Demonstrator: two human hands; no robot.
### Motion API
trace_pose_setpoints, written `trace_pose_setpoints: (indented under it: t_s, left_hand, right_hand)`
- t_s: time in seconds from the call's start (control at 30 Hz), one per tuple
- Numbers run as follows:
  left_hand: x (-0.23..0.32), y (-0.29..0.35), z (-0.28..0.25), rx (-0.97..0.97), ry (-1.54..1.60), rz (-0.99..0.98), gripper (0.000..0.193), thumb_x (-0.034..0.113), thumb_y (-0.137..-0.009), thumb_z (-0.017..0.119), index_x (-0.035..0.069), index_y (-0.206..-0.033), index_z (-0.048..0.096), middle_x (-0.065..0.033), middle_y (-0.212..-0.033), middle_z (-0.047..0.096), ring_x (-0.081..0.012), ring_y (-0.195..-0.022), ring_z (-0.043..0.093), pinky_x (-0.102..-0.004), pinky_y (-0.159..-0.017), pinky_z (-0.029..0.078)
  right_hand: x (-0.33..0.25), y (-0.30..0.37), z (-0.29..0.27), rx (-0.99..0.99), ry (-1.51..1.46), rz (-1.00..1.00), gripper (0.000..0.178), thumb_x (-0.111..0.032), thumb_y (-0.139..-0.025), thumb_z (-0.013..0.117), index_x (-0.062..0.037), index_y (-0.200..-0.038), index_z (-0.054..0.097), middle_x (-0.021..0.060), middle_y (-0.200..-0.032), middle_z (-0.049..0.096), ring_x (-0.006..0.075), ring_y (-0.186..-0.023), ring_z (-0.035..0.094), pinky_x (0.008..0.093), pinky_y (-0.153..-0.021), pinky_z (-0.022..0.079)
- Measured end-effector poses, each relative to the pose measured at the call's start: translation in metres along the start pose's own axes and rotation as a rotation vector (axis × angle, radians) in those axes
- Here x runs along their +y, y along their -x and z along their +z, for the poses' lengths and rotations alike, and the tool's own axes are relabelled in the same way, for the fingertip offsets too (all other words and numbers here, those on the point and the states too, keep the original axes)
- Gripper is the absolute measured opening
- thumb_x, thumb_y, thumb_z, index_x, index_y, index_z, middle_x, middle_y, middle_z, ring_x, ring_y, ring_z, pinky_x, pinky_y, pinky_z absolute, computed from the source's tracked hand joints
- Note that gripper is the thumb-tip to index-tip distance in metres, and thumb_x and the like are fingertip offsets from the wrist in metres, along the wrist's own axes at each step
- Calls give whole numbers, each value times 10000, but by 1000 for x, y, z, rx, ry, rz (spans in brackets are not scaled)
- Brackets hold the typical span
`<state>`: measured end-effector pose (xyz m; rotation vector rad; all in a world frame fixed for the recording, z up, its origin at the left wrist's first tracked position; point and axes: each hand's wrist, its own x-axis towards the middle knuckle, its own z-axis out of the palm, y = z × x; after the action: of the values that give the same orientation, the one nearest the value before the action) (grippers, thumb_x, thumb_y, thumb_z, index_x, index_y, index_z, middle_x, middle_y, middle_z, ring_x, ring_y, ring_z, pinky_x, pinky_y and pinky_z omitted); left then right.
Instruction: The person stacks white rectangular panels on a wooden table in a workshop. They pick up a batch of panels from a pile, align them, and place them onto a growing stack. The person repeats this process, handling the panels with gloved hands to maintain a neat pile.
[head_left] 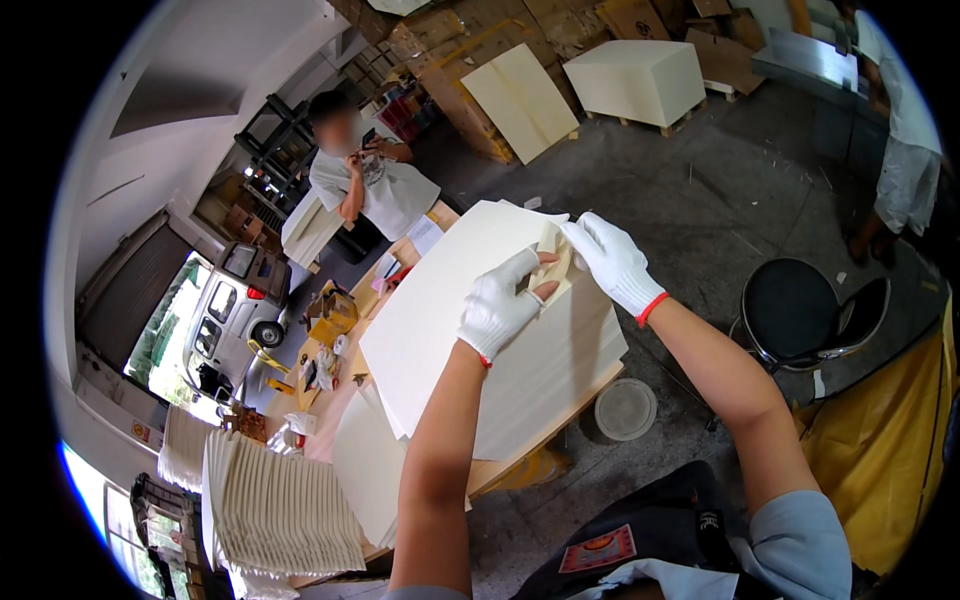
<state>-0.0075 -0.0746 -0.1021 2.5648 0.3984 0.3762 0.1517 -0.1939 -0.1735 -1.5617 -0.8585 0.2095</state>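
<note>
A workshop was indicated by the long wooden worktable [488,474], on which stacks of large pale sheets [430,310] were laid. A pale block [640,85] was borne on a pallet [667,129] near piled cardboard cartons [455,70], and a van [228,325] was seen by a raised roller shutter [140,300].

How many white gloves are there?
2: one on the left hand, one on the right hand, both at the white stack. Others may be hidden.

The left glove [495,308] and right glove [612,262] are white with red edges [652,308]. The paper stack [430,300] is cream. At right, the chair [790,308] is black, the near tarpaulin [880,440] yellow.
</note>
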Motion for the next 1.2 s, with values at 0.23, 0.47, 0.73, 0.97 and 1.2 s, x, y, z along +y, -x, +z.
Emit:
trace_pose_setpoints:
  t_s: [0.23, 0.47, 0.73, 0.97, 1.2]
  left_hand:
    - [-4, 0, -1, 26, -37, 54, 391, 160, -918, 758, 137, -1307, 724, -50, -847, 667, -162, -770, 654, -340, -749, 542]
    - [-11, 6, 10, 233, -301, 364, 490, 168, -873, 709, 235, -1358, 683, -139, -1131, 729, -380, -932, 717, -448, -838, 588]
    - [0, -5, 6, 119, -353, 154, 424, 206, -888, 705, 211, -1312, 710, -150, -1167, 738, -369, -1036, 708, -437, -915, 566]
    - [-4, -25, 5, 83, -378, 55, 436, 233, -891, 723, 217, -1326, 715, -143, -1255, 728, -355, -1116, 699, -424, -977, 545]
    - [-20, -12, 7, 39, 15, 98, 410, 167, -928, 718, 80, -1328, 707, -116, -1254, 744, -239, -1100, 709, -355, -971, 533]
  right_hand:
    - [2, 1, 1, 30, -1, -27, 495, -511, -1077, 506, -44, -930, 579, 125, -789, 620, 283, -735, 597, 401, -718, 460]
    - [-9, 5, -30, 63, 412, -40, 517, -568, -1026, 548, -62, -957, 634, 165, -840, 681, 378, -853, 687, 471, -766, 497]
    - [4, 6, -34, -45, 851, -444, 393, -520, -983, 595, -141, -947, 694, 103, -842, 709, 309, -820, 690, 450, -716, 540]
    - [-18, -8, -27, -99, 645, -354, 444, -523, -1033, 538, -107, -1005, 693, 167, -902, 713, 354, -899, 688, 476, -791, 525]
    - [-2, -2, -7, -74, 126, 2, 543, -551, -1074, 436, -51, -1081, 645, 221, -974, 675, 431, -952, 634, 487, -827, 469]
